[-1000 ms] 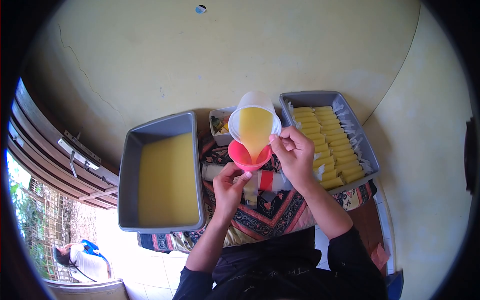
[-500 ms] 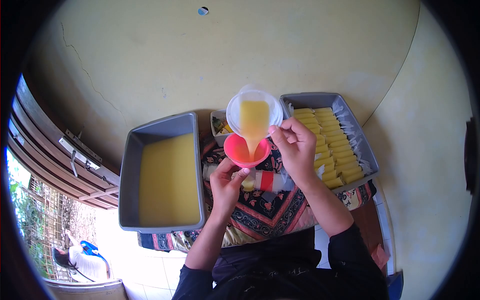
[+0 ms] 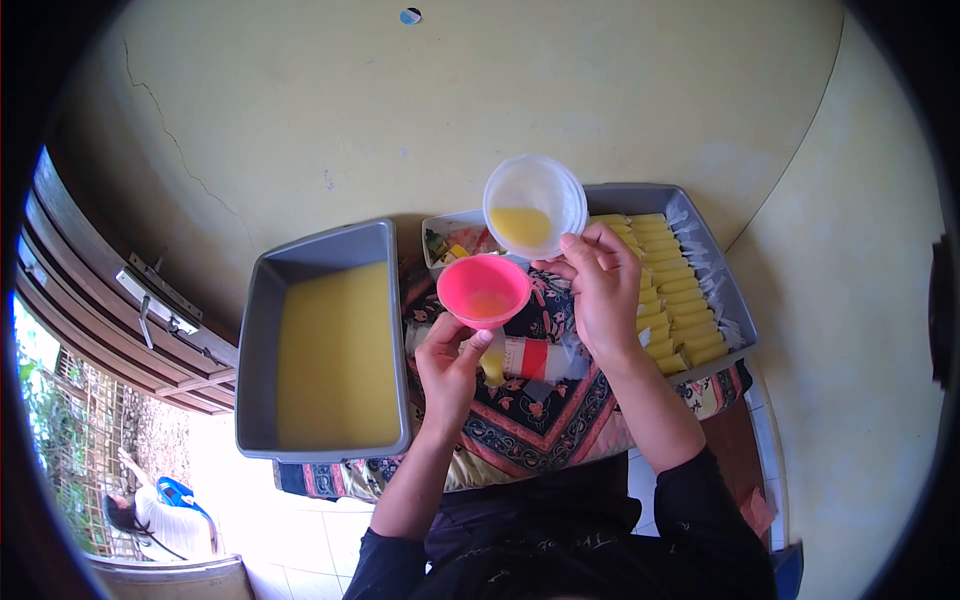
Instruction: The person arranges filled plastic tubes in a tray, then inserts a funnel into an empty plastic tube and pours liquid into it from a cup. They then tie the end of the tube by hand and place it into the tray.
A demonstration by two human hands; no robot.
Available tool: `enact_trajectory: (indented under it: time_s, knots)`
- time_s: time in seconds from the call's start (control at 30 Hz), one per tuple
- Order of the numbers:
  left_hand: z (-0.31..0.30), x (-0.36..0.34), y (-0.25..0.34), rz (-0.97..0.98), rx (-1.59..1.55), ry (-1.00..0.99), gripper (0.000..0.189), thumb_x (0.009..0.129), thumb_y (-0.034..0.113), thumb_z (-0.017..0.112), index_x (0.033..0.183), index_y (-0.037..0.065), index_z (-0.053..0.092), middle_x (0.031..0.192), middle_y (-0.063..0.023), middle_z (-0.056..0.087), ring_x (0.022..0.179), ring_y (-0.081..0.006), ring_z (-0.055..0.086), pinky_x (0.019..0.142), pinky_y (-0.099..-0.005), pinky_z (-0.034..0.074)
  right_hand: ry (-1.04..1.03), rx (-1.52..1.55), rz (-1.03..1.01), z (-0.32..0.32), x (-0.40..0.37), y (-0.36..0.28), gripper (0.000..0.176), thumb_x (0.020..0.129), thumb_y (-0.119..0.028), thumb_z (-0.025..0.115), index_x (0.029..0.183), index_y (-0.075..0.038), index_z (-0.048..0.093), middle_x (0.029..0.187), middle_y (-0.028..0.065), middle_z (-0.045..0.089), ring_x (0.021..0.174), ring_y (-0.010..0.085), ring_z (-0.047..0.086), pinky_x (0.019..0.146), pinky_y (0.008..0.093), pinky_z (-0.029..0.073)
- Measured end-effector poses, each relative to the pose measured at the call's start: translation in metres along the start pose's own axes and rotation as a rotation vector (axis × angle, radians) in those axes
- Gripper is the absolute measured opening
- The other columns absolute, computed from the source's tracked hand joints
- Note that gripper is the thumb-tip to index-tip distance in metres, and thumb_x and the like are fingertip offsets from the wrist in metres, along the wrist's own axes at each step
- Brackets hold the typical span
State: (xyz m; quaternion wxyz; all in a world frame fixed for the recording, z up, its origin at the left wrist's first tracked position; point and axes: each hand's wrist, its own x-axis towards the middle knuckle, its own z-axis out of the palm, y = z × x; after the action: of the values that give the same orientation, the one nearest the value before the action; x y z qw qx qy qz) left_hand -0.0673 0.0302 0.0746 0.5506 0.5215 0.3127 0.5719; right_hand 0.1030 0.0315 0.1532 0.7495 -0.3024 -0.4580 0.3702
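Note:
My left hand (image 3: 448, 362) is closed round the lower part of a pink funnel (image 3: 484, 284), its wide mouth facing up. Below the funnel hangs a narrow clear bag (image 3: 493, 366) with yellow liquid in it. In my right hand (image 3: 606, 290) is a translucent plastic cup (image 3: 538, 190), pinched at its rim above and right of the funnel. A little yellow liquid lies in the cup, and no stream runs from it. Left of my hands stands a grey tub (image 3: 252, 350) holding much yellow liquid.
A second grey tub (image 3: 735, 290) at right holds rows of filled yellow tubes (image 3: 680, 284). A white box (image 3: 432, 226) stands behind the funnel. A plastic-wrapped roll (image 3: 530, 358) lies on the patterned cloth (image 3: 520, 430). Outside, at lower left, is another person (image 3: 172, 522).
The stream from the cup into the funnel has stopped. My right hand has moved the cup up and right, away from the funnel. The funnel has shifted slightly left and up.

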Motion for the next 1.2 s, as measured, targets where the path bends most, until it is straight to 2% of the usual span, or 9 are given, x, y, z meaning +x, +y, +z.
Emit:
enact_trajectory:
  time_s: [0.23, 0.53, 0.67, 0.8, 0.87, 0.9, 0.97, 1.07, 1.2]
  knots:
    - [-0.008, 0.004, -0.008, 0.062, 0.003, 0.142, 0.02, 0.086, -0.001, 0.065, 0.105, -0.004, 0.062, 0.101, -0.0042, 0.061, 0.096, -0.0118, 0.058, 0.087, -0.0257, 0.044, 0.141, 0.054, 0.079, -0.018, -0.013, 0.04, 0.013, 0.091, -0.005, 0.057, 0.079, 0.001, 0.055, 0.078, 0.0107, 0.063, 0.073, 0.0189, 0.067, 0.073, 0.0329, 0.058]
    - [-0.008, 0.003, -0.007, 0.134, -0.039, 0.212, 0.016, 0.088, -0.002, 0.062, 0.103, -0.004, 0.06, 0.096, -0.0024, 0.061, 0.089, -0.0095, 0.056, 0.082, -0.024, 0.043, 0.18, -0.086, 0.512, -0.057, -0.04, 0.127, 0.014, 0.09, -0.009, 0.057, 0.079, 0.0, 0.054, 0.074, 0.0104, 0.061, 0.069, 0.0214, 0.067, 0.068, 0.0317, 0.058]
    - [-0.008, 0.003, -0.008, 0.119, -0.036, 0.22, 0.016, 0.088, -0.002, 0.062, 0.103, -0.004, 0.06, 0.098, -0.0029, 0.061, 0.09, -0.0095, 0.056, 0.082, -0.0238, 0.043, 0.153, -0.088, 0.558, -0.058, -0.043, 0.14, 0.016, 0.088, -0.009, 0.058, 0.076, 0.0, 0.053, 0.067, 0.0085, 0.059, 0.06, 0.0188, 0.065, 0.059, 0.0285, 0.056]
    - [-0.009, 0.003, -0.011, 0.133, -0.007, 0.212, 0.016, 0.087, -0.002, 0.063, 0.103, -0.004, 0.061, 0.099, -0.0031, 0.06, 0.091, -0.0098, 0.056, 0.083, -0.0242, 0.043, 0.025, -0.285, 0.632, -0.069, -0.038, 0.137, 0.016, 0.089, -0.012, 0.06, 0.082, 0.0, 0.052, 0.077, 0.0113, 0.06, 0.073, 0.0196, 0.066, 0.066, 0.0306, 0.056]
    - [-0.01, 0.004, -0.015, 0.144, -0.008, 0.193, 0.017, 0.086, -0.003, 0.064, 0.103, -0.004, 0.062, 0.098, -0.0034, 0.059, 0.092, -0.0107, 0.057, 0.083, -0.025, 0.044, -0.05, -1.175, 0.196, -0.059, -0.038, 0.114, 0.023, 0.087, -0.017, 0.065, 0.097, 0.0, 0.053, 0.101, 0.0167, 0.058, 0.092, 0.0219, 0.063, 0.076, 0.0334, 0.054]
    - [-0.008, 0.004, -0.013, 0.145, -0.008, 0.193, 0.017, 0.086, -0.003, 0.064, 0.103, -0.004, 0.062, 0.098, -0.0034, 0.059, 0.092, -0.0107, 0.057, 0.083, -0.025, 0.044, -0.049, -1.175, 0.195, -0.054, -0.039, 0.105, 0.023, 0.087, -0.017, 0.065, 0.097, 0.0, 0.053, 0.101, 0.0167, 0.058, 0.092, 0.0219, 0.063, 0.076, 0.0334, 0.054]
    - [-0.004, 0.003, -0.009, 0.133, 0.009, 0.161, 0.019, 0.084, -0.004, 0.065, 0.103, -0.005, 0.062, 0.099, -0.0041, 0.059, 0.093, -0.0114, 0.057, 0.084, -0.0256, 0.044, -0.006, -0.727, -0.17, -0.039, -0.039, 0.086, 0.042, 0.083, -0.019, 0.072, 0.114, -0.001, 0.05, 0.124, 0.0189, 0.047, 0.107, 0.0265, 0.057, 0.085, 0.0358, 0.051]
    - [-0.002, 0.005, -0.013, 0.12, 0.02, 0.117, 0.021, 0.083, -0.004, 0.067, 0.103, -0.004, 0.062, 0.099, -0.0048, 0.059, 0.093, -0.0118, 0.057, 0.085, -0.0257, 0.045, -0.137, -0.528, -0.366, -0.009, -0.034, 0.041, 0.042, 0.081, -0.016, 0.074, 0.114, -0.001, 0.053, 0.132, 0.0195, 0.041, 0.107, 0.0303, 0.058, 0.086, 0.0359, 0.05]
    - [0.001, 0.006, -0.019, 0.14, -0.005, 0.083, 0.021, 0.082, -0.004, 0.067, 0.103, -0.004, 0.063, 0.099, -0.0047, 0.059, 0.093, -0.0114, 0.057, 0.085, -0.0255, 0.044, -0.401, -0.753, -0.559, -0.007, -0.022, 0.017, 0.027, 0.082, -0.013, 0.071, 0.104, -0.002, 0.058, 0.132, 0.0193, 0.044, 0.11, 0.0323, 0.057, 0.089, 0.0364, 0.049]
